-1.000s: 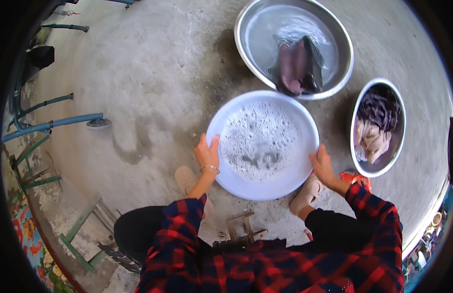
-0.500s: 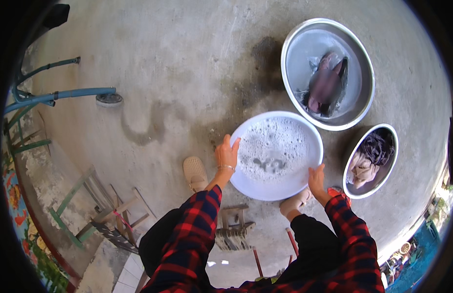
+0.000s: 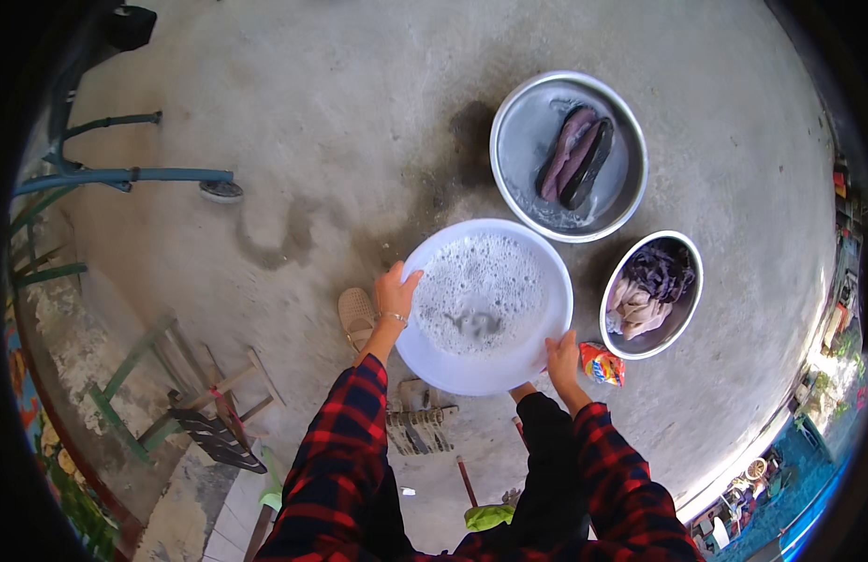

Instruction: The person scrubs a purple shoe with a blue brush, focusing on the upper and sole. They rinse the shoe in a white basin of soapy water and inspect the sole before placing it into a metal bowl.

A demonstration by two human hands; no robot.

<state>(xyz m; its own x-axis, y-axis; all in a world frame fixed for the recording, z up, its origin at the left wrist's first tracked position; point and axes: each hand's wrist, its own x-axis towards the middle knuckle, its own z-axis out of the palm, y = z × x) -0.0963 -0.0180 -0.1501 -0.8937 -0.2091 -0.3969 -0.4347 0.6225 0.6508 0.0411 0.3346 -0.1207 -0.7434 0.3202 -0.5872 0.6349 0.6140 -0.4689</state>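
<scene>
A round white basin (image 3: 471,379) of foamy, sudsy water is held between my two hands, apparently raised off the floor. My left hand (image 3: 394,292) grips its left rim, thumb over the edge. On the lower right rim, my right hand (image 3: 563,361) is closed, its fingers partly hidden beneath. Beyond the basin a large round metal basin (image 3: 500,150) holds water and a wet bundle of purple and dark cloth (image 3: 576,155). To the right, a smaller metal basin (image 3: 673,334) contains dark purple and pale pinkish clothes (image 3: 651,288).
An orange packet (image 3: 603,363) lies on the concrete floor by my right hand. A beige sandal (image 3: 355,309) shows left of the white basin. Below it is a low slatted wooden stool (image 3: 420,426). Blue metal legs (image 3: 153,175) and a green-and-wood frame (image 3: 195,393) stand at left.
The white basin appears lifted: it keeps its size while the metal basins look smaller, and it covers more of my right foot. The view has shifted, and the orange packet is more visible.
</scene>
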